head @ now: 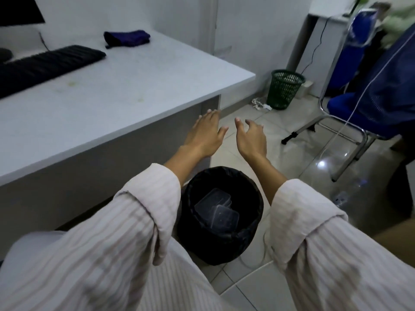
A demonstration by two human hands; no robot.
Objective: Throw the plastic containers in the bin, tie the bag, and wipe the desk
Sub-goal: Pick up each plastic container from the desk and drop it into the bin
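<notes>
1. Clear rectangular plastic containers (213, 209) are seen lying inside a round bin lined with a black plastic bag (222, 241).
2. The left hand (205, 133) and right hand (251, 139) are held empty above the bin, fingers (238, 124) relaxed.
3. A folded dark purple cloth (126, 38) and a black keyboard (45, 66) are seen on the white tabletop (134, 90).

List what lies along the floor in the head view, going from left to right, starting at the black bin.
black bin holding the plastic containers → green mesh basket → blue chair
</notes>
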